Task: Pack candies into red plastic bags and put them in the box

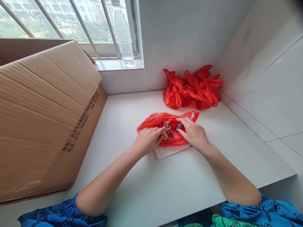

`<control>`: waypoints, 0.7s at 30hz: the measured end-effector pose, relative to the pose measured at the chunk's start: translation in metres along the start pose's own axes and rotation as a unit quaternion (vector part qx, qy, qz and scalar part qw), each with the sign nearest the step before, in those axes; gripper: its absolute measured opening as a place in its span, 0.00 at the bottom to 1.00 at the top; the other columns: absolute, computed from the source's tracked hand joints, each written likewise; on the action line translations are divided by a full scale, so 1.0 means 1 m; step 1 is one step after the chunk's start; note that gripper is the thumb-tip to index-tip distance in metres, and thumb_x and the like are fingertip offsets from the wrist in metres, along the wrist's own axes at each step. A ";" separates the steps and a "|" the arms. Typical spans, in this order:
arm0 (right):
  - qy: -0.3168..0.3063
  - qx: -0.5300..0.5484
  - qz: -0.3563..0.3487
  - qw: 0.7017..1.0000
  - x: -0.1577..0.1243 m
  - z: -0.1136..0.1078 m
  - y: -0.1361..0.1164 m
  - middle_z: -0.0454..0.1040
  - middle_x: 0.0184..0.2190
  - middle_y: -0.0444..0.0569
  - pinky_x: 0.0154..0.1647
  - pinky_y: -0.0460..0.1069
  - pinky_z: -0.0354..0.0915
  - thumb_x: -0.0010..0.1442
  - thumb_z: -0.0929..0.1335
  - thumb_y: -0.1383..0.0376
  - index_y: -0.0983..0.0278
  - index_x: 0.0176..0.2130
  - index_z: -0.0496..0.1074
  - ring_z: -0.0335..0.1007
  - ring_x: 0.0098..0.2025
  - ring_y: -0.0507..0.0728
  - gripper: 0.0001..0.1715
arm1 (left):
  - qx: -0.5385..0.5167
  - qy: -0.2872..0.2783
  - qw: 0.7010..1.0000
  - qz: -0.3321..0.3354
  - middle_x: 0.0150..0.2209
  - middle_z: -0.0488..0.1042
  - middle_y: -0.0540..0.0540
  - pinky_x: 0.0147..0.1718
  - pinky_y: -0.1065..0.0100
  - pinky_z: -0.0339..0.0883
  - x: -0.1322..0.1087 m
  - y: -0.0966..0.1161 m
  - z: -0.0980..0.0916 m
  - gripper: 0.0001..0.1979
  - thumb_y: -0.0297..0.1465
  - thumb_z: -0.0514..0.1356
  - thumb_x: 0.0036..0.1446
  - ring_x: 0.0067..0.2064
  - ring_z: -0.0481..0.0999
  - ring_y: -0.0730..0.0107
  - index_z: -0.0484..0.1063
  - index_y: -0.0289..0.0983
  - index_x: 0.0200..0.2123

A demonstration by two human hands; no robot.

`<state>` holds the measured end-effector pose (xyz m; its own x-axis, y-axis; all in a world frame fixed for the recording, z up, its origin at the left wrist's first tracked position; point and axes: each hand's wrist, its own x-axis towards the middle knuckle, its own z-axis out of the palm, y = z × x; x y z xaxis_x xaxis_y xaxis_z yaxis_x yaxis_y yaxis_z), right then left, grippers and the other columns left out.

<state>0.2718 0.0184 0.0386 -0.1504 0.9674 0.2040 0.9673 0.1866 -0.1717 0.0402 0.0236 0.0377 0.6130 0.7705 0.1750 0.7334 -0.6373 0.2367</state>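
Observation:
An opened red plastic bag [153, 119] lies on the white tabletop with its mouth facing up. Inside it are a dark red snack packet [167, 135] with pale printed characters and a second dark red packet [179, 126] to its right. My left hand [147, 140] reaches over the bag's left edge, its thumb and forefinger closed at the left side of the first packet. My right hand [196, 134] has thumb and forefinger around the second packet, near a bag handle. Beneath the bag's front edge a white printed piece [163, 153] sticks out, mostly covered.
Several tied red plastic bags [193, 90] sit together against the back wall. A large cardboard box [47, 116] with open flaps occupies the left side. On the sill of the barred window stands a clear water bottle [124, 37]. The tabletop [132, 192] ends at a front edge.

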 end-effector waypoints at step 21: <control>0.092 0.074 0.006 0.993 0.006 0.001 -0.003 0.79 0.44 0.50 0.29 0.50 0.61 0.66 0.62 0.65 0.62 0.50 0.71 0.74 0.33 0.58 0.15 | 0.076 0.030 0.996 0.019 0.44 0.78 0.42 0.41 0.57 0.60 0.001 0.001 -0.001 0.15 0.39 0.54 0.68 0.45 0.68 0.55 0.77 0.42 0.49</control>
<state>0.2674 0.0238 0.0397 -0.0854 0.9245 0.3714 0.9265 0.2108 -0.3117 0.0414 0.0239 0.0395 0.6263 0.7419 0.2394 0.7484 -0.6582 0.0815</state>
